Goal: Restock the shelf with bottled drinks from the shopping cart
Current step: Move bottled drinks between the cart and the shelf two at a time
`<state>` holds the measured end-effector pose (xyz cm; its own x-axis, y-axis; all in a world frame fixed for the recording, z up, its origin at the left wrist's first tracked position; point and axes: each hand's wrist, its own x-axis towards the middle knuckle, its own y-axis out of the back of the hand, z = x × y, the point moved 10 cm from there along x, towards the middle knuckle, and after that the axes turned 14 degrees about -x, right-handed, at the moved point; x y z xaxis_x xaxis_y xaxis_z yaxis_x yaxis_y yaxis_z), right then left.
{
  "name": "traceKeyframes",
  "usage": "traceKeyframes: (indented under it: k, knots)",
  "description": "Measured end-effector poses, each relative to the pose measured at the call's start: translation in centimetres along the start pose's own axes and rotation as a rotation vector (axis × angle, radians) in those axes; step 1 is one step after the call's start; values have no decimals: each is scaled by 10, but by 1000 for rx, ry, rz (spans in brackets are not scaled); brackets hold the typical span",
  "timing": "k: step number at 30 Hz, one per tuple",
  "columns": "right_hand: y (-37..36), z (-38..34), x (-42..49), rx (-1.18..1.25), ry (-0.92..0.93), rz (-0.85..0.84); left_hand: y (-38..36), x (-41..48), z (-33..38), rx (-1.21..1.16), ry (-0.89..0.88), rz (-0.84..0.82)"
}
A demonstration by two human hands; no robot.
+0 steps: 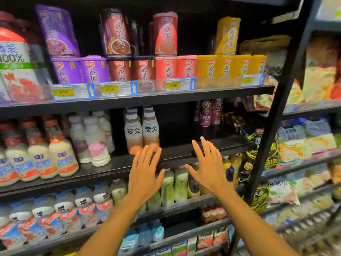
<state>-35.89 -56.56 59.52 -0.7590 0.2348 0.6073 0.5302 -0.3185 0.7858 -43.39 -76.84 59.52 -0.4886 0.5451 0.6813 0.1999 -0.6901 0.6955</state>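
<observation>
Your forearms (114, 224) rise from the bottom edge toward the middle shelf (203, 143), carrying nothing; the cart is out of view, so the bottles waiting to be stocked cannot be seen. By the look of it you are between bottles; when the next one comes, aim for the dark gap right of the coffee bottles (142, 132), slide it well back, label outward, and keep your knuckles clear of the standing pair so neither tips. Left hand (145, 174) is spread flat with straight fingers, its tips at the foot of the right-hand coffee bottle; blur hides whether they touch it; right hand (208, 167) is spread just as wide, palm toward the gap, holding nothing and touching nothing that shows.
</observation>
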Motion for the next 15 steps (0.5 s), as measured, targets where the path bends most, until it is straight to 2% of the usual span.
traceKeyframes:
  k: [7,15]
  knots:
    - [-9,149,-98,-110,-211,-177,-114,21,122,-174,-143,-206]
    - [-6,351,-254,-167,-493,-410,-260,36,322,-295,-315,-441]
